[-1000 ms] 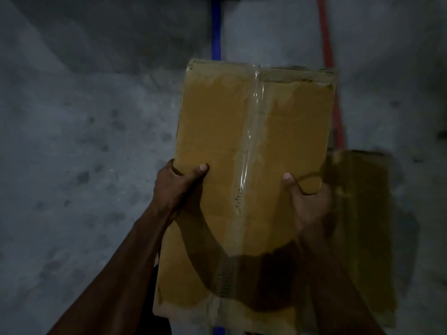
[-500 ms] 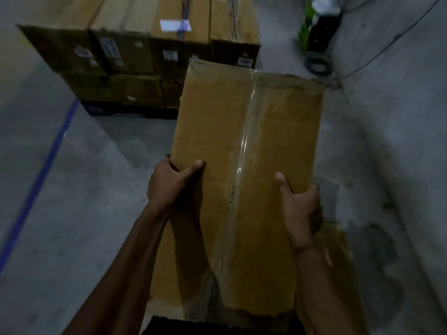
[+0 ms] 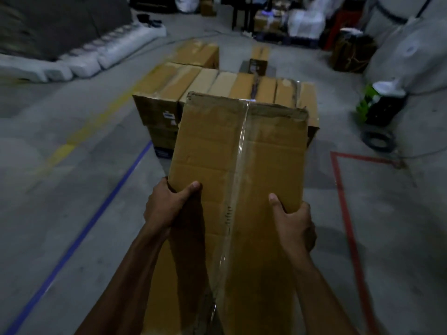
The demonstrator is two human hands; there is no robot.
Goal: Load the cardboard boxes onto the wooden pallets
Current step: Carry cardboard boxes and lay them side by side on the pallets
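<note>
Head view, top to bottom:

Carried box: a long cardboard box (image 3: 238, 170) with a strip of clear tape (image 3: 238, 189) down its top seam, held out in front, up off the floor. The far end is crumpled along its edge.

Left hand: the left hand (image 3: 167, 205) has the box's left edge, thumb lying flat on top, fingers curled round the side and out of sight. So the grip is closed on the box.

Right hand: the right hand (image 3: 294, 222) does the same on the right edge, thumb up on the top face, fingers wrapped under. Firm hold, nothing loose.

Stack ahead: a stack of cardboard boxes (image 3: 183, 90) sits just past the far end of the carried box, two layers showing on the left side, small white labels on the fronts. The carried box hides part of the stack's near face. Can't really make out what the stack stands on, just something dark and blue at the bottom left corner.

Floor: grey concrete floor (image 3: 60, 189) with a blue tape line (image 3: 96, 213) running diagonally on the left, a worn yellow line (image 3: 96, 124) further out, and a red tape line (image 3: 348, 226) on the right.

Background: white sacks (image 3: 96, 59) along the left, a green and black machine (image 3: 377, 105) on the right, blurry clutter at the back.
</note>
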